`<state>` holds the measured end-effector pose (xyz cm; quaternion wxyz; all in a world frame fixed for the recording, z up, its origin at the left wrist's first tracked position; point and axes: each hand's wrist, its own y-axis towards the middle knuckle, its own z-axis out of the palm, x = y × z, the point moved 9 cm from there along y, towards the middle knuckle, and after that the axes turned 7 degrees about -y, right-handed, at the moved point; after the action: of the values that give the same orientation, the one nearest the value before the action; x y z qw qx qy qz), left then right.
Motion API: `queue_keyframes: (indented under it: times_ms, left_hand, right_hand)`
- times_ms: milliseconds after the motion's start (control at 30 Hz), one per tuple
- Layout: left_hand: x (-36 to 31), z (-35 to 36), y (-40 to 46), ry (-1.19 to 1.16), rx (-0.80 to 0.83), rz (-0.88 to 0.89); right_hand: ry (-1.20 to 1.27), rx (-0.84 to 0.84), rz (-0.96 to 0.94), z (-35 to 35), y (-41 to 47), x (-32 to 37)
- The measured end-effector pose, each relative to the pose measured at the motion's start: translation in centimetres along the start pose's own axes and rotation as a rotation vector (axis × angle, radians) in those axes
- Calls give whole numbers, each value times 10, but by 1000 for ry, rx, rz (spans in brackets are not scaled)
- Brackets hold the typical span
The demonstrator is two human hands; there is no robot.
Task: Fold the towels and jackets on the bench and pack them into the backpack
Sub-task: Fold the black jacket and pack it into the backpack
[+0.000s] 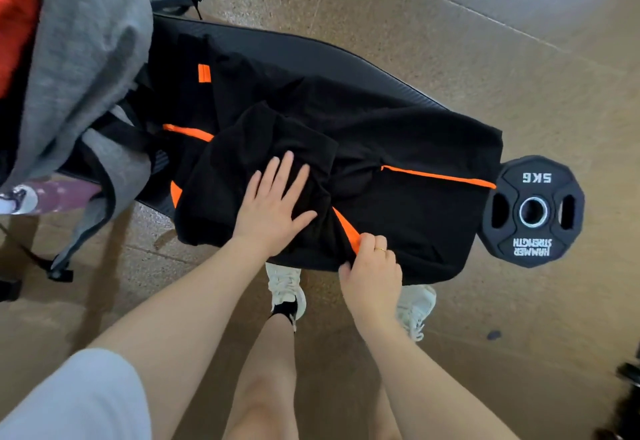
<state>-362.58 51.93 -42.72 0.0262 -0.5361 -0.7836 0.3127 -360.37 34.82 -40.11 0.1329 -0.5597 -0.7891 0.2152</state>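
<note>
A: What is at the left end of the bench (311,50)?
B: A grey backpack (86,58) sits there, with something orange (15,24) in it. A black strap (60,271) hangs down from it to the floor.
A: Where is the jacket?
B: The black jacket (398,134) with orange stripes lies on the bench, just right of the backpack. It covers most of the bench.
A: What does the left hand do?
B: The left hand (273,207) lies flat on a folded part of the jacket, fingers straight and spread.
A: And the right hand?
B: The right hand (372,270) pinches the jacket's near edge by an orange stripe. Its grip is tight on the cloth.
A: What is past the right end of the bench?
B: A black weight plate (533,211) on the floor. It says 5KG. 2 white shoes (285,289) stand by the bench's near side.
</note>
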Motion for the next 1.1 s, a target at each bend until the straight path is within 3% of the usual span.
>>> queue_keyframes:
  times_ms: [233, 400, 533, 600, 667, 767, 867, 1000, 1100]
  left_hand:
    - [-8, 0, -3, 83, 26, -99]
    - [-13, -1, 0, 129, -3, -152]
    - [-22, -4, -7, 112, -60, -191]
    - [-47, -16, -13, 61, -215, -73]
    - [-95, -17, -22, 20, -357, 238]
    - [-159, 11, -36, -18, -245, 638]
    - [-171, 40, -27, 7, -36, 643]
    - [-182, 25, -18, -36, -34, 700]
    - [-183, 18, -13, -188, 48, 551]
  right_hand:
    - [50, 191, 39, -23, 22, -58]
    - [92, 136, -167, -51, 73, -57]
    - [363, 95, -38, -43, 69, -78]
    - [393, 58, 5, -36, 45, -93]
    - [389, 90, 67, -22, 20, -107]
    - [366, 166, 103, 4, -1, -113]
    - [521, 147, 167, 13, -13, -116]
    - [693, 188, 199, 21, -28, -117]
    - [654, 199, 205, 21, -31, -110]
